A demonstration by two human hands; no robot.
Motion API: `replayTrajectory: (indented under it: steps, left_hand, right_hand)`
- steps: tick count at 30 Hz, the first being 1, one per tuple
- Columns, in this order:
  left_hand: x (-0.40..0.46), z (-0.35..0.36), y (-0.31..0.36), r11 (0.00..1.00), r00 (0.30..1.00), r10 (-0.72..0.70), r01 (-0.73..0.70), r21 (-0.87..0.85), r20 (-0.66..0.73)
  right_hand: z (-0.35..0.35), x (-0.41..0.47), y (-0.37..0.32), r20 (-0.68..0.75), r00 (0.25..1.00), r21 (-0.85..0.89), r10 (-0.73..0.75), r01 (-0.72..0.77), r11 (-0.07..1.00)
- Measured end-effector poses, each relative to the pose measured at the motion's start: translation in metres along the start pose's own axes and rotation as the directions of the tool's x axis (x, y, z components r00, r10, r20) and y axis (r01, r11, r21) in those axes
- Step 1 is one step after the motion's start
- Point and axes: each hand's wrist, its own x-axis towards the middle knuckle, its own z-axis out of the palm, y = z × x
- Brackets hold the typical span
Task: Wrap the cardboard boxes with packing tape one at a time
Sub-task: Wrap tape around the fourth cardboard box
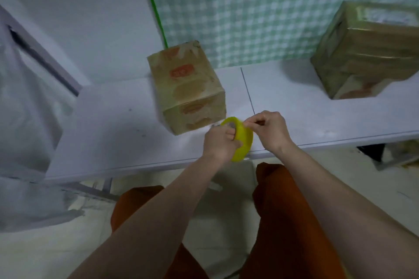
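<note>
Yellow round tape roll (243, 142) sits gripped in our left hand (221, 144); our right hand (271, 130) pinches its loose end, best drawn out steadily toward the near plain brown cardboard box (188, 88)

Soft, even indoor light is filling the scene, cool and slightly bluish, with no harsh highlights on the white desk (113, 120). The small cardboard box (188, 88) is casting a faint, diffuse shadow onto the desk toward its left edge, and the taped box (367, 52) near the far right corner is throwing a similar pale shadow to its left. Its glossy tape is catching mild glare along the top. Motion blur is smearing the whole picture, most strongly at the left side and around the boxes. Wide-angle distortion is bending the desk's front edge and stretching the forearms.
</note>
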Motion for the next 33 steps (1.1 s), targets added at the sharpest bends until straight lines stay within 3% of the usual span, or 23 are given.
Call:
replayTrajectory:
  steps: [5,9,11,13,17,20,22,24,26,28,30,33]
  left_hand:
    - [0.034,0.053,0.034,0.912,0.968,0.251,-0.244,0.329,0.022]
    - [0.057,0.089,0.045,0.633,0.883,0.459,-0.4,0.662,0.095]
    - [0.064,0.103,0.041,0.533,0.874,0.465,-0.406,0.742,0.144]
    - [0.069,0.113,0.03,0.493,0.886,0.416,-0.408,0.768,0.204]
    - [0.079,0.113,0.021,0.705,0.926,0.272,-0.377,0.6,0.262]
    - [0.069,0.093,0.021,0.809,0.898,0.38,-0.44,0.389,0.224]
    - [0.061,0.062,0.01,0.755,0.822,0.568,-0.543,0.368,0.047]
    - [0.064,0.015,-0.011,0.719,0.726,0.658,-0.527,0.452,-0.2]
    - [0.073,-0.046,-0.029,0.801,0.689,0.562,-0.315,0.508,-0.458]
    - [0.081,-0.105,-0.043,0.889,0.753,0.335,-0.054,0.454,-0.566]
    - [0.089,-0.139,-0.057,0.887,0.879,0.224,-0.005,0.462,-0.42]
    - [0.08,-0.144,-0.07,0.842,0.924,0.34,-0.217,0.494,-0.173]
  right_hand:
    - [-0.04,0.011,0.043,-0.185,0.966,0.156,0.183,-0.155,0.975]
    - [-0.053,0.025,0.075,-0.27,0.931,0.111,0.247,-0.225,0.968]
    - [-0.057,0.031,0.093,-0.253,0.932,0.021,0.261,-0.264,0.964]
    - [-0.06,0.035,0.107,-0.221,0.934,-0.108,0.28,-0.308,0.945]
    - [-0.061,0.041,0.123,-0.187,0.937,-0.209,0.293,-0.33,0.921]
    - [-0.054,0.043,0.115,-0.288,0.94,-0.256,0.185,-0.262,0.93]
    - [-0.04,0.039,0.096,-0.31,0.948,-0.284,0.075,-0.168,0.944]
    - [-0.018,0.032,0.071,-0.252,0.962,-0.329,-0.106,0.018,0.944]
    - [0.012,0.027,0.044,-0.159,0.944,-0.331,-0.29,0.226,0.916]
    - [0.048,0.022,0.018,-0.075,0.928,-0.216,-0.366,0.343,0.914]
    - [0.082,0.016,-0.012,-0.023,0.952,-0.02,-0.305,0.305,0.952]
    - [0.117,0.016,-0.053,-0.031,0.994,0.131,-0.108,0.111,0.985]
